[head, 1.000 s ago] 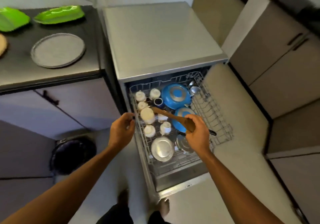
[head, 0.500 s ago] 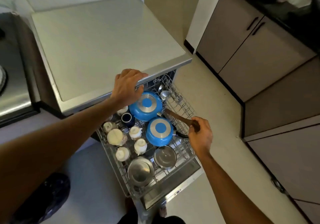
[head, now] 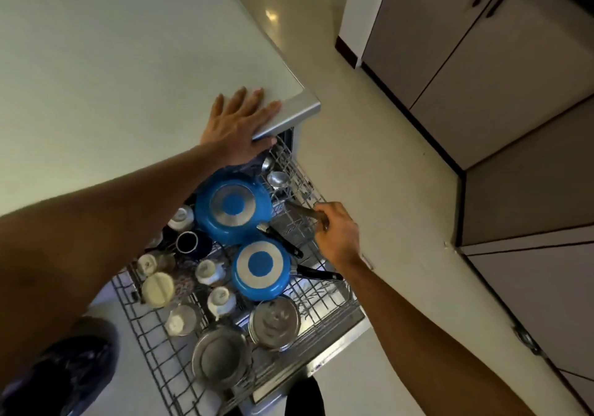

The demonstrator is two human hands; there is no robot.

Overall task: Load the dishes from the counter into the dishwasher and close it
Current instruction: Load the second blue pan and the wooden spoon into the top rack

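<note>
The dishwasher's wire rack [head: 154, 351] is pulled out and full of dishes. Two blue pans [head: 233, 205] [head: 261, 269] lie upside down, with white cups [head: 209, 271] to their left and steel bowls [head: 274, 322] [head: 220, 354] near the front. My right hand [head: 337, 232] grips a wooden spoon [head: 299, 209] by its handle, over the rack's right side. My left hand [head: 239, 124] rests flat with straight fingers on the front edge of the dishwasher's grey top [head: 128, 61].
Grey cabinets [head: 482, 45] with dark handles line the right side across a pale floor [head: 401, 190]. A dark bin [head: 74, 370] stands on the floor at the lower left. Steel ladles [head: 278, 179] lie at the rack's back right.
My left hand has slid right along the dishwasher's top edge and flattened. My right hand has lowered the wooden spoon toward the rack's right side. The view has tilted further down.
</note>
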